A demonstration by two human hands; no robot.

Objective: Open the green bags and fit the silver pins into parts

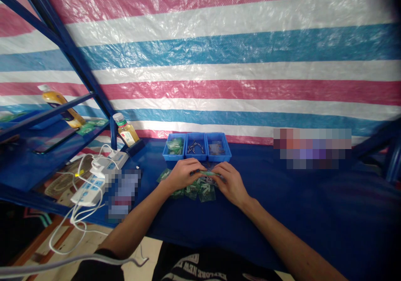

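Observation:
My left hand (184,172) and my right hand (228,181) meet over the blue table (282,206), both pinching one small green-printed plastic bag (206,173) held between them. Under and around the hands lies a loose pile of several similar small bags (200,190), some with small metal parts inside. Just behind the hands stand three small blue bins (196,146): the left one holds green bags, the middle one dark metal pins, the right one clear bags.
A bottle of yellow drink (126,133) stands left of the bins. White power strips with cords (94,176) lie at the table's left end. A blue shelf frame (62,43) with another bottle (59,105) rises at the left. A striped tarp (238,55) hangs behind.

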